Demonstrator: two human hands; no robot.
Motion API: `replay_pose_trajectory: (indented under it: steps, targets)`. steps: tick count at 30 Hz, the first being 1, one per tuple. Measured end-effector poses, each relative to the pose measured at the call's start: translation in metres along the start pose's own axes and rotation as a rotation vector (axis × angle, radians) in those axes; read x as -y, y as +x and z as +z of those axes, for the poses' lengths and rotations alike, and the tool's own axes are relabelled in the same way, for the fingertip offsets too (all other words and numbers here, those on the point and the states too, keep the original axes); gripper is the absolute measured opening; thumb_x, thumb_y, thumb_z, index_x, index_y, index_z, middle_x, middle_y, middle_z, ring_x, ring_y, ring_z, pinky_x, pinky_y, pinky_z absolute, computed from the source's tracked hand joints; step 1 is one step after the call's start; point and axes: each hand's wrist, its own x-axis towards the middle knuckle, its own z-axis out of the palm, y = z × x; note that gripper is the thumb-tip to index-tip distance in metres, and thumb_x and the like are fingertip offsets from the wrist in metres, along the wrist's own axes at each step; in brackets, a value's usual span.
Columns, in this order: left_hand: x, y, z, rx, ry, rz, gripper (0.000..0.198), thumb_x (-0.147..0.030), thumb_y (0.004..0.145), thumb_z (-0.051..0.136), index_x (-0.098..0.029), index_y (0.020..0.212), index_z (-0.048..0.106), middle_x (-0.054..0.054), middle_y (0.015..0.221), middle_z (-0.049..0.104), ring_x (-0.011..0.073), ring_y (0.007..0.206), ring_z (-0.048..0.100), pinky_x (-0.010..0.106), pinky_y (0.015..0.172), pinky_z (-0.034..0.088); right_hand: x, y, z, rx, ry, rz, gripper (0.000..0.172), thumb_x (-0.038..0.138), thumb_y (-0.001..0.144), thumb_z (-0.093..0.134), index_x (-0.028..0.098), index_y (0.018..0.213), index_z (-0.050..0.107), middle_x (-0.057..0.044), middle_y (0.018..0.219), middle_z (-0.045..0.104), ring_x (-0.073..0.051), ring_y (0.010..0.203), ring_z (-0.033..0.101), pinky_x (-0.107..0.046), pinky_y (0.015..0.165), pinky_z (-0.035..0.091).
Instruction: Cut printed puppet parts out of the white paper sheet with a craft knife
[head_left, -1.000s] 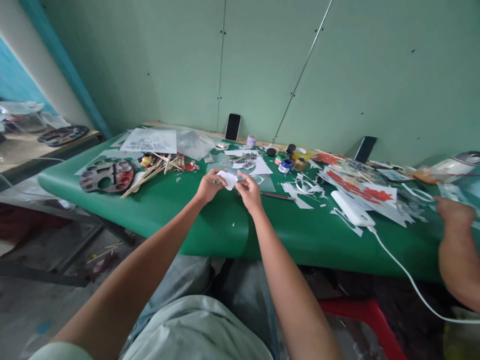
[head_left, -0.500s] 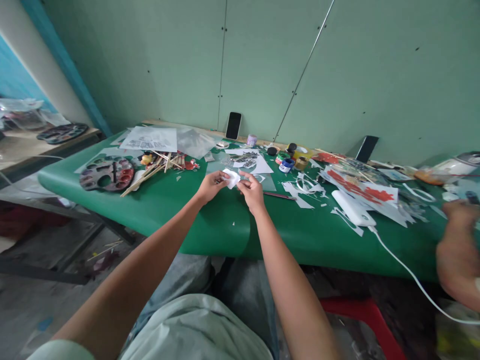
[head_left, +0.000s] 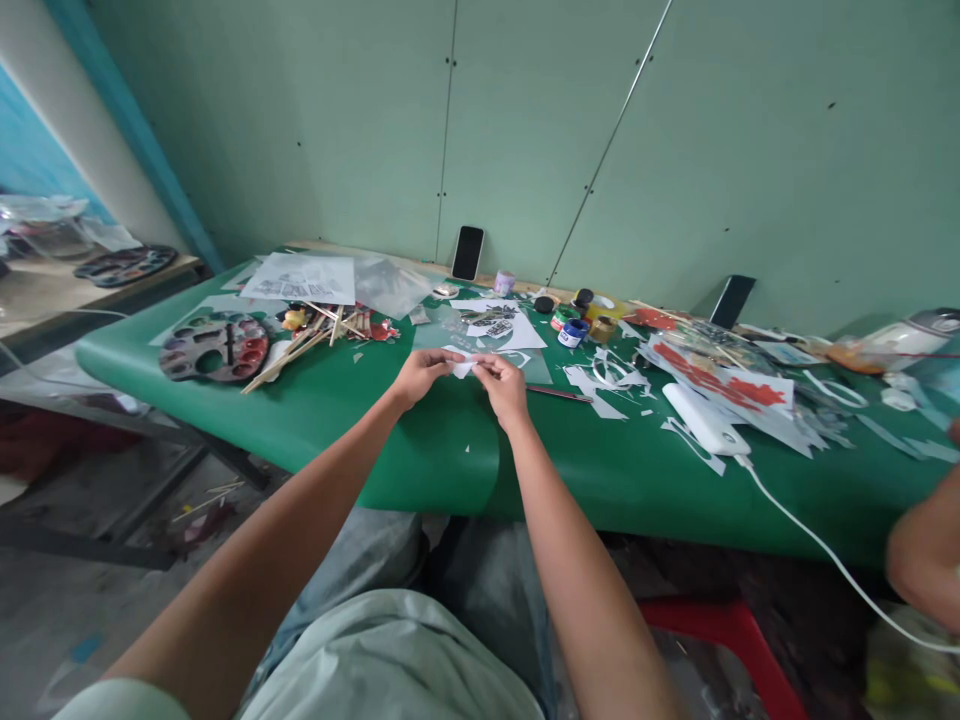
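A small piece of white paper (head_left: 463, 369) is held between my two hands, above the green table (head_left: 442, 450). My left hand (head_left: 426, 376) pinches its left side, thumb below and fingers on top. On the other side, my right hand (head_left: 501, 384) grips its right edge between thumb and fingers. Part of the paper is hidden by the fingers. Just behind the hands lie a printed sheet (head_left: 523, 330) and a translucent sheet (head_left: 442, 330). A thin craft knife or pen (head_left: 559, 393) rests to the right of my right hand.
To the left are a paint palette (head_left: 180, 352) and wooden sticks (head_left: 289, 345). Paint jars (head_left: 572, 333), paper scraps (head_left: 600, 385) and a white corded device (head_left: 703, 418) lie right. A phone (head_left: 468, 253) leans on the wall. Another person's arm (head_left: 926, 550) is at the right edge.
My hands have drawn closer together on the white paper, which now shows flatter and less of its face. The other person's hand has moved out of view at the right.
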Motion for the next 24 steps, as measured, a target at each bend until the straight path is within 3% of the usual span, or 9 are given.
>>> replay_pose_trajectory:
  steps: [4, 11, 15, 19, 22, 24]
  targets:
    - [0.0007, -0.0003, -0.0002, 0.008, 0.013, 0.005, 0.028, -0.039, 0.091, 0.059, -0.013, 0.099, 0.064, 0.003, 0.092, 0.067, 0.0143, 0.081, 0.063, 0.034, 0.077, 0.054, -0.0023, 0.0001, -0.0013, -0.019, -0.061, -0.032, 0.014, 0.034, 0.073, 0.066, 0.023, 0.08, 0.07, 0.002, 0.074, 0.067, -0.013, 0.067, 0.056, -0.024, 0.061, 0.045]
    - [0.003, 0.0018, 0.0046, -0.063, 0.144, -0.006, 0.025, -0.036, 0.089, 0.062, -0.013, 0.099, 0.064, 0.003, 0.094, 0.066, 0.0156, 0.084, 0.063, 0.036, 0.079, 0.054, -0.0021, 0.0007, -0.0011, 0.004, -0.152, -0.056, 0.019, 0.036, 0.073, 0.064, 0.022, 0.083, 0.071, 0.0, 0.079, 0.069, -0.014, 0.068, 0.055, -0.026, 0.066, 0.045]
    - [0.0029, 0.0033, 0.0037, -0.141, 0.211, 0.019, 0.022, -0.034, 0.085, 0.067, -0.013, 0.092, 0.064, 0.007, 0.111, 0.062, 0.0199, 0.102, 0.059, 0.041, 0.088, 0.051, -0.0013, 0.0014, -0.0003, 0.017, -0.211, -0.071, 0.026, 0.042, 0.071, 0.064, 0.019, 0.081, 0.069, -0.003, 0.081, 0.069, -0.015, 0.068, 0.054, -0.028, 0.066, 0.043]
    - [0.0013, 0.0029, 0.0032, -0.167, 0.235, 0.045, 0.023, -0.034, 0.079, 0.071, -0.013, 0.086, 0.065, 0.011, 0.126, 0.056, 0.0218, 0.112, 0.054, 0.039, 0.091, 0.048, -0.0015, 0.0012, 0.0, 0.04, -0.262, -0.073, 0.035, 0.053, 0.074, 0.059, 0.019, 0.071, 0.064, -0.002, 0.069, 0.065, -0.015, 0.064, 0.052, -0.028, 0.063, 0.04]
    - [-0.0001, 0.0019, 0.005, -0.078, 0.236, 0.022, 0.026, -0.037, 0.08, 0.071, -0.012, 0.083, 0.064, 0.005, 0.099, 0.065, 0.0161, 0.088, 0.061, 0.032, 0.076, 0.051, -0.0019, 0.001, -0.0007, 0.071, -0.283, -0.062, 0.039, 0.057, 0.076, 0.055, 0.019, 0.071, 0.062, -0.001, 0.064, 0.061, -0.016, 0.062, 0.05, -0.028, 0.061, 0.038]
    - [-0.0003, 0.0011, 0.0062, 0.001, 0.235, -0.011, 0.03, -0.04, 0.082, 0.069, -0.012, 0.077, 0.062, -0.002, 0.075, 0.062, 0.0118, 0.068, 0.058, 0.027, 0.064, 0.05, -0.0019, 0.0011, -0.0014, 0.086, -0.293, -0.057, 0.041, 0.059, 0.077, 0.053, 0.019, 0.072, 0.061, -0.001, 0.064, 0.06, -0.016, 0.063, 0.051, -0.027, 0.061, 0.038]
